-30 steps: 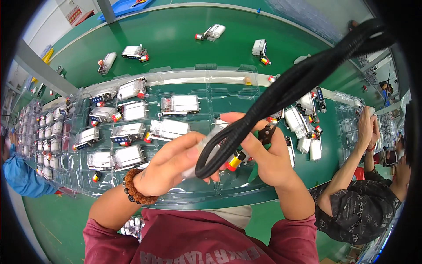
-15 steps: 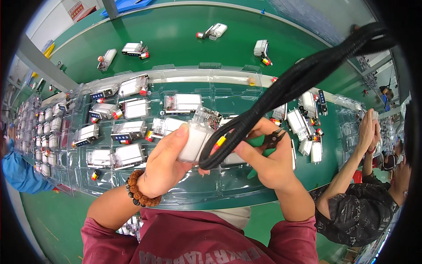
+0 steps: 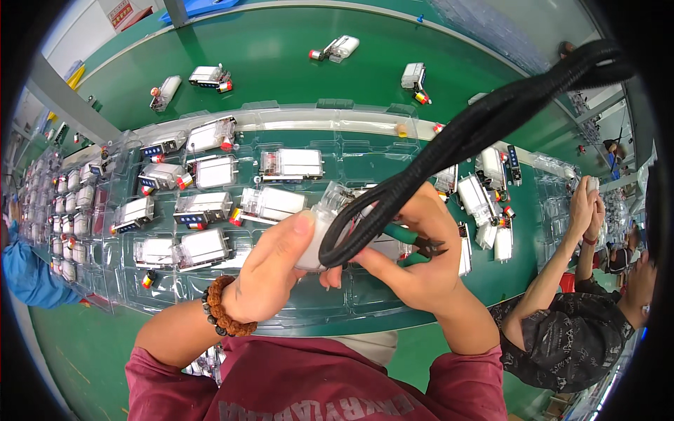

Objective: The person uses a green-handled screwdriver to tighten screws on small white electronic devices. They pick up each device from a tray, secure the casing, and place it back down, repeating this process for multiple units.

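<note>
Where trays crowd: left hand point(image 3: 270, 270) on white module point(image 3: 316, 235).

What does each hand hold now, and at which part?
Left hand holds a white battery pack by its side. Right hand holds green-handled pliers by the handles.

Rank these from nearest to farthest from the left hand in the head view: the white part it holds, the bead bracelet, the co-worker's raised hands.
1. White part, in the left hand.
2. Bead bracelet, on that wrist.
3. Co-worker's raised hands, far right.
</note>
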The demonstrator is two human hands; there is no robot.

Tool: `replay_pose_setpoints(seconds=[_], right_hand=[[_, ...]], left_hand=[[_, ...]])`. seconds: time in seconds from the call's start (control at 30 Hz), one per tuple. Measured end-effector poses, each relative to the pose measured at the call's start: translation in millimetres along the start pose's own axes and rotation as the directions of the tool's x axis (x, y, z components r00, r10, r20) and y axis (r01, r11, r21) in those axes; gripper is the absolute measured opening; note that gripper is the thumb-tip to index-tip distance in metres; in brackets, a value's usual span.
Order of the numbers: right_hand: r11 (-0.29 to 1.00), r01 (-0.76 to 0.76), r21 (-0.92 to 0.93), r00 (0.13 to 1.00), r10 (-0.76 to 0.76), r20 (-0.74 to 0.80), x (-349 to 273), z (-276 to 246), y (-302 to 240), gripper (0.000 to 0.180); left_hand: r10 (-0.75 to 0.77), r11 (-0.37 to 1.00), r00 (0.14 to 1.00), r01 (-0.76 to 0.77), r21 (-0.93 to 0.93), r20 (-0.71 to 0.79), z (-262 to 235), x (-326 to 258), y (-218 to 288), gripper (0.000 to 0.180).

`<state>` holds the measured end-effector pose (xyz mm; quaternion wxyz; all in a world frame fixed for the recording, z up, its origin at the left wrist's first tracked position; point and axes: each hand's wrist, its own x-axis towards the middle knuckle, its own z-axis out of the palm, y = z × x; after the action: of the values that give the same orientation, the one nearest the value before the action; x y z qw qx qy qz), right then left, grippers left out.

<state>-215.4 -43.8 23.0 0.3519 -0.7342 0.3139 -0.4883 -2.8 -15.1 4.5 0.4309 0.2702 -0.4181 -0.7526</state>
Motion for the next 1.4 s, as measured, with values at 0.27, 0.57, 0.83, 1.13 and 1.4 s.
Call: replay_pose_setpoints(seconds=[0.27,0.57,0.83,1.13,1.4], right_hand=[[0.990,-0.132,0.041,0.983,0.136,-0.127,-2.3,-2.5,-3.3,0.030],[0.935,-0.318,0.159,0.943,0.329,-0.046,-10.5,-14.7,-4.7,0.024],[0.924,-0.353,0.143,0.935,0.343,0.094,-9.8,-17.6,-22.8,0.031],[0.999,-0.040,0.010,0.999,0.041,-0.013,-8.4,-20.5,-16.9,0.025],[0.959,0.003,0.285,0.985,0.046,-0.164,-13.7,-4.3,-22.0,0.024]], left_hand=[[0.012,0.961,0.994,-0.041,0.275,0.105,11.4,-4.5,3.9,0.047],[-0.066,0.975,0.995,0.081,-0.206,0.077,8.9,2.9,-3.0,0.049],[0.012,0.995,0.999,-0.017,-0.100,-0.049,12.0,4.5,-4.6,0.042],[0.083,0.973,0.997,-0.082,0.214,0.004,23.1,2.1,-1.0,0.051],[0.192,0.968,0.973,-0.209,0.137,0.127,22.9,1.6,-4.5,0.044]])
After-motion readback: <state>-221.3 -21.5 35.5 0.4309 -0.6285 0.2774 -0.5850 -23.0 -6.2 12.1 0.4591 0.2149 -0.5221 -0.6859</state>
